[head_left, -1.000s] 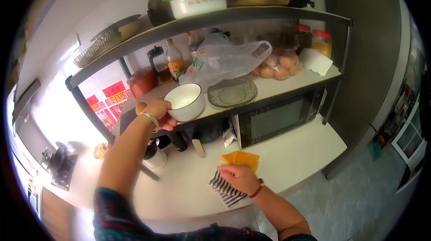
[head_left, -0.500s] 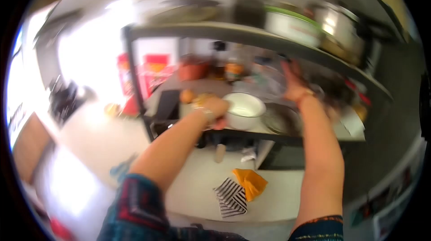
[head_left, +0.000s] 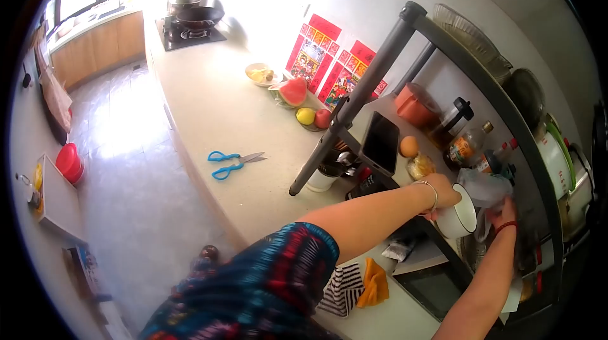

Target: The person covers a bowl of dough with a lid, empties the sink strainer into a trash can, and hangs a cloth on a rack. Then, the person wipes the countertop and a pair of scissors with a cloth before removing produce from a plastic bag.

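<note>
My left hand (head_left: 443, 191) is closed at the side of a white bowl (head_left: 458, 216) with a dark rim, on the middle shelf of a grey rack. My fingers there are partly hidden behind the bowl. To its right, my right hand (head_left: 503, 212) has its fingers closed on a translucent plastic bag (head_left: 484, 187); the bag's contents are unclear. A bag of yellowish food (head_left: 420, 166) and a brown egg-shaped item (head_left: 408, 146) lie just beyond my left hand. Sauce bottles (head_left: 464, 147) stand behind the plastic bag.
A rack post (head_left: 361, 96) rises beside a leaning black phone (head_left: 380, 144). Blue-handled scissors (head_left: 232, 164) lie on the counter (head_left: 190, 106). Cut watermelon (head_left: 292, 92) and fruit sit near the wall. Striped cloth (head_left: 341, 289) and orange cloth (head_left: 373, 283) lie below the rack.
My view has swung left, showing more counter and the floor. My right hand has come down and nearer the bowl, its fingers now closed at the plastic bag. My left hand stays at the bowl.
</note>
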Action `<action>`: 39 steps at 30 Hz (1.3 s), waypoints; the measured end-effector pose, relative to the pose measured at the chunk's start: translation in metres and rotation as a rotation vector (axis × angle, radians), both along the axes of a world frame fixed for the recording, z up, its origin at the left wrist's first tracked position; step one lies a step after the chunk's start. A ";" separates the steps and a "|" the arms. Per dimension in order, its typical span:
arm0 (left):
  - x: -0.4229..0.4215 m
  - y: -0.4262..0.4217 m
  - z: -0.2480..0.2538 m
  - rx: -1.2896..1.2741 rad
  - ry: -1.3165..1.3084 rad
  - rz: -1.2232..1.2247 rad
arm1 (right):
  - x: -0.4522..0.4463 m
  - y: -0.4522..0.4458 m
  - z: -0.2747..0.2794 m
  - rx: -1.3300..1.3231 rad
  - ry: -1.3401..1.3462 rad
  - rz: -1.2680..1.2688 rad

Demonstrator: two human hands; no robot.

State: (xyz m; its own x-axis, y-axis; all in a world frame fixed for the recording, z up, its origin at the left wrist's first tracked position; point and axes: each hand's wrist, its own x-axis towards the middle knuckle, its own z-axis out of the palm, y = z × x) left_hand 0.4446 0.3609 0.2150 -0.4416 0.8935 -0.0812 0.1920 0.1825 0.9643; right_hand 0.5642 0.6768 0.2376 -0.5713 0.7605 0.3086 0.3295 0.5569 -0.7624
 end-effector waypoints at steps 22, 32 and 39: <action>0.000 0.008 -0.001 -0.039 -0.019 0.031 | 0.114 -0.103 0.030 0.599 0.172 -0.623; 0.007 0.021 0.003 -0.055 -0.068 0.158 | 0.176 -0.202 0.020 0.076 1.183 0.178; 0.061 -0.051 0.004 0.039 0.464 0.022 | 0.202 -0.280 -0.018 -0.244 1.257 0.447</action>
